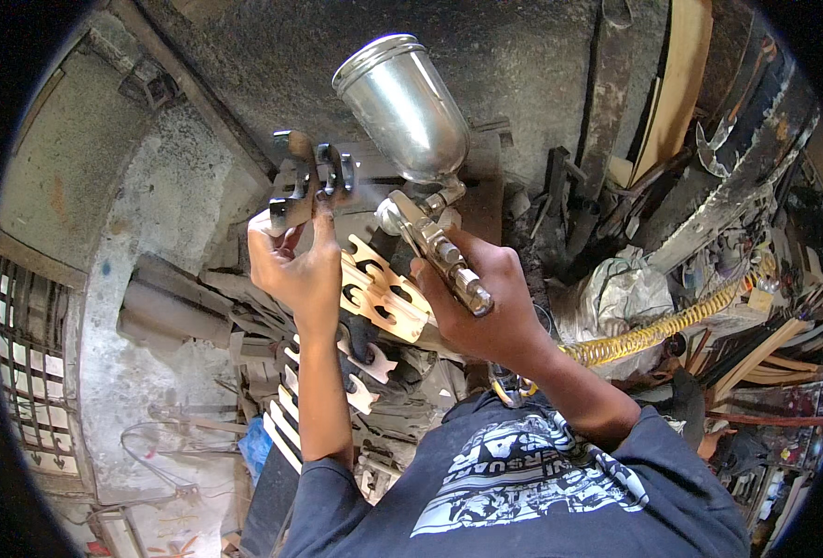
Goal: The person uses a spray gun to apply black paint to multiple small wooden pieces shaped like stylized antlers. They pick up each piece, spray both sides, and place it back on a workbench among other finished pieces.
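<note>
My left hand (300,265) is raised and closed on a dark-coated piece with curved cutouts (292,181), gripping it from below between thumb and fingers. My right hand (491,298) is wrapped round the handle of a metal spray gun (435,246). On top of the gun a shiny silver cup (402,107) leans to the upper left. The gun's nozzle points left at the dark piece, a short gap away, with a faint pale haze between them. Beneath the hands lie pale wooden pieces with curved cutouts (388,293), bare of dark coating.
A coiled yellow air hose (658,335) runs off to the right. More pale cut pieces (281,423) stand in a row at lower left. A crumpled whitish sack (621,293) and stacked wood strips (765,363) crowd the right. A barred window (30,363) is at far left.
</note>
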The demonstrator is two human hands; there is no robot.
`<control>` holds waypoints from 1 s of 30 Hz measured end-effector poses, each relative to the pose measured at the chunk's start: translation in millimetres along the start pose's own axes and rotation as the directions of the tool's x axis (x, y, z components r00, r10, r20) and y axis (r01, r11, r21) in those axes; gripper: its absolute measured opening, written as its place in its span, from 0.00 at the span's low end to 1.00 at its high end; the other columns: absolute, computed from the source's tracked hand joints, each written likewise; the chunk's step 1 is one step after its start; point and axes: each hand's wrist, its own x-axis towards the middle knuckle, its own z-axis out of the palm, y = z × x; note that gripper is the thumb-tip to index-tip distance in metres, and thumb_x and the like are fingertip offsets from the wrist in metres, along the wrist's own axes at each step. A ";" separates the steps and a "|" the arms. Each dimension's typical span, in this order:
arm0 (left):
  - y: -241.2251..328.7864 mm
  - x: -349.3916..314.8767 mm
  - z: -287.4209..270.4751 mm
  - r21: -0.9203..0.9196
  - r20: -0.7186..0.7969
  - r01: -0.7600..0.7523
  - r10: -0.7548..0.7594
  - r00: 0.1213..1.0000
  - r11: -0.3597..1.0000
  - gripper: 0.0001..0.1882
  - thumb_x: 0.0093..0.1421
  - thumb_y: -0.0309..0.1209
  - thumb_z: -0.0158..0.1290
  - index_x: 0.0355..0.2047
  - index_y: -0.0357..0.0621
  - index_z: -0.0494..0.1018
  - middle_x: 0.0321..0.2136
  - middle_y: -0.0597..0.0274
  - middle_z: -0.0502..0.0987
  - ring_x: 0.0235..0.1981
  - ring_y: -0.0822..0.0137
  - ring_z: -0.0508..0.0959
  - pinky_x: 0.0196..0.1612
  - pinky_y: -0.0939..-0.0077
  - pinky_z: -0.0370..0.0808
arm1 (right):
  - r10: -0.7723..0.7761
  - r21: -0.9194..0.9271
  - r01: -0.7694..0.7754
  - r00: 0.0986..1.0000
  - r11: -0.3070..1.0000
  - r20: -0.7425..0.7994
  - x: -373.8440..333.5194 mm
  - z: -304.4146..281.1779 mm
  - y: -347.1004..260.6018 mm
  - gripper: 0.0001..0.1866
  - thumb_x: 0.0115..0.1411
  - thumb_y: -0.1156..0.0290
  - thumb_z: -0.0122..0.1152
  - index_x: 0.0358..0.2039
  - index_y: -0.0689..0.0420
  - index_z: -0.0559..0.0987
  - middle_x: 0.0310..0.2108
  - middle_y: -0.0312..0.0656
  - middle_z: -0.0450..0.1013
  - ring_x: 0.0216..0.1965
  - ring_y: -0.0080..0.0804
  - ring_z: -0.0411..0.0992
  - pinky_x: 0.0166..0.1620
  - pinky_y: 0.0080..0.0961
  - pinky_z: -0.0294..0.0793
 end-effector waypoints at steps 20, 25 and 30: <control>-168.8 44.3 -131.3 -0.705 0.120 0.163 -0.110 0.987 0.690 0.18 0.49 0.24 0.65 0.31 0.50 0.65 0.33 0.72 0.75 0.45 0.65 0.77 0.66 0.41 0.53 | 0.197 0.339 -0.170 0.979 0.925 -0.048 -43.5 -58.9 -12.7 0.13 0.68 0.66 0.49 0.46 0.62 0.72 0.33 0.39 0.75 0.37 0.25 0.73 0.44 0.25 0.74; -148.9 52.5 -154.8 -0.693 0.128 0.091 -0.003 0.992 0.715 0.12 0.56 0.29 0.59 0.31 0.52 0.65 0.33 0.73 0.76 0.44 0.67 0.76 0.68 0.38 0.46 | 0.151 0.367 -0.127 0.988 0.922 -0.037 -22.6 -55.8 -23.2 0.09 0.65 0.70 0.55 0.39 0.63 0.74 0.26 0.34 0.74 0.29 0.19 0.71 0.34 0.19 0.72; -123.9 56.6 -157.7 -0.694 0.110 0.045 0.044 0.993 0.719 0.13 0.57 0.34 0.59 0.32 0.51 0.64 0.29 0.71 0.72 0.40 0.68 0.76 0.68 0.39 0.45 | 0.122 0.409 -0.173 0.981 0.896 0.148 -23.5 -51.7 -45.5 0.05 0.64 0.75 0.56 0.37 0.63 0.74 0.24 0.35 0.72 0.27 0.19 0.71 0.31 0.19 0.71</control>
